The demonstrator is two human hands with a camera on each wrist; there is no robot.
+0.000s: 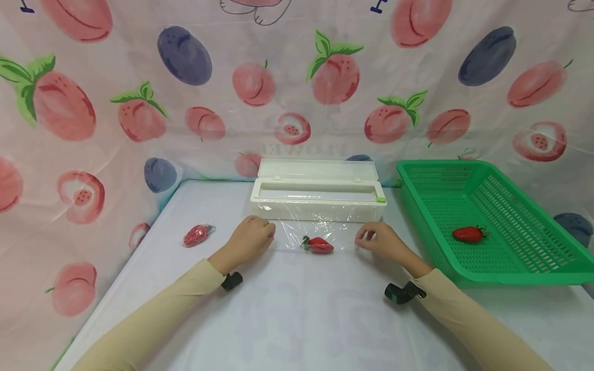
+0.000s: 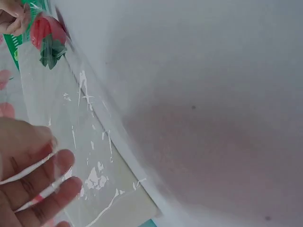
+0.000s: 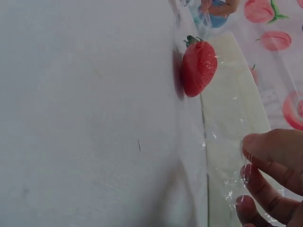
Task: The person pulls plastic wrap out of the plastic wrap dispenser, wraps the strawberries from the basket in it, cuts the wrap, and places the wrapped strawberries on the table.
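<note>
A sheet of clear plastic wrap [image 1: 291,234] stretches forward from a white wrap dispenser box [image 1: 318,212], whose lid stands raised. My left hand [image 1: 250,238] pinches the sheet's left corner; my right hand [image 1: 382,242] pinches its right corner between thumb and fingers. Between the hands, a red strawberry [image 1: 321,245] with green leaves lies on the white table, seen through or against the film. In the left wrist view the strawberry [image 2: 49,33] shows leaves toward the left hand [image 2: 33,175]. The right wrist view shows the strawberry [image 3: 199,68] beyond the right hand [image 3: 274,170].
A strawberry wrapped in film [image 1: 197,235] lies to the left of my left hand. On the right, a green plastic basket [image 1: 520,278] holds another strawberry [image 1: 468,234]. A fruit-print curtain [image 1: 292,51] hangs behind the white table [image 1: 297,319].
</note>
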